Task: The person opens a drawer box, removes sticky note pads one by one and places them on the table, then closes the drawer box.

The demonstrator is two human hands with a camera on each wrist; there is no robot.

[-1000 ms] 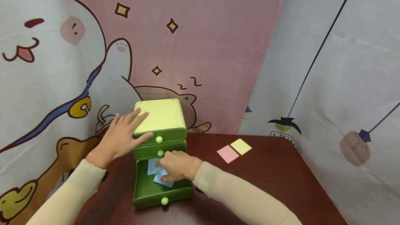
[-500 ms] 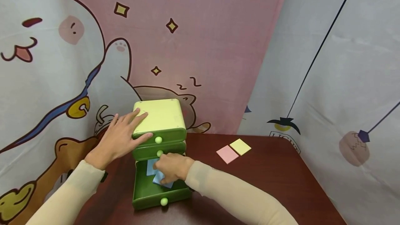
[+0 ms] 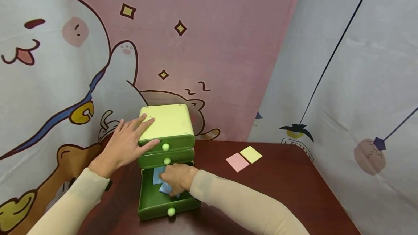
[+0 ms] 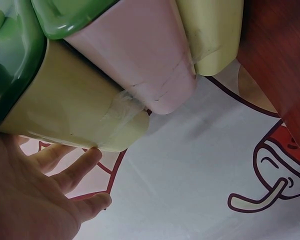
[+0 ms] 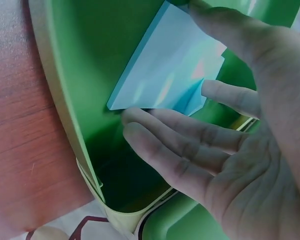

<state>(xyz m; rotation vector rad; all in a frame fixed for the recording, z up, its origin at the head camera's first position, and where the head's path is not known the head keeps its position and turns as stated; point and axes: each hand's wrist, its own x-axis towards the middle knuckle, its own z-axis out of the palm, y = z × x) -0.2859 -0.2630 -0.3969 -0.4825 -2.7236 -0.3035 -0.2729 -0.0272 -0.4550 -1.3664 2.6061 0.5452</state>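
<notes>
A small drawer cabinet [image 3: 167, 120] with a pale yellow top and green drawer fronts stands on the table. My left hand [image 3: 125, 146] rests on its left top edge, fingers spread; in the left wrist view, the fingers [image 4: 72, 170] lie along its pale yellow side. The bottom drawer [image 3: 150, 200] is pulled out. Inside it, my right hand [image 3: 179, 178] holds a blue sticky note pad [image 3: 165, 188] between thumb and fingers. Another blue sticky note pad [image 3: 158, 175] lies behind it, partly covered by that hand. The right wrist view shows the held pad [image 5: 160, 65] close up.
A pink sticky note pad [image 3: 237, 162] and a yellow one [image 3: 251, 154] lie on the dark red table [image 3: 277, 188], right of the cabinet. The middle drawer [image 3: 153, 159] sits just above the opened one. A printed cloth [image 3: 228, 46] hangs behind.
My right hand has moved slightly left and down within the drawer, and its fingers cover more of the front blue pad. My left hand stays where it was.
</notes>
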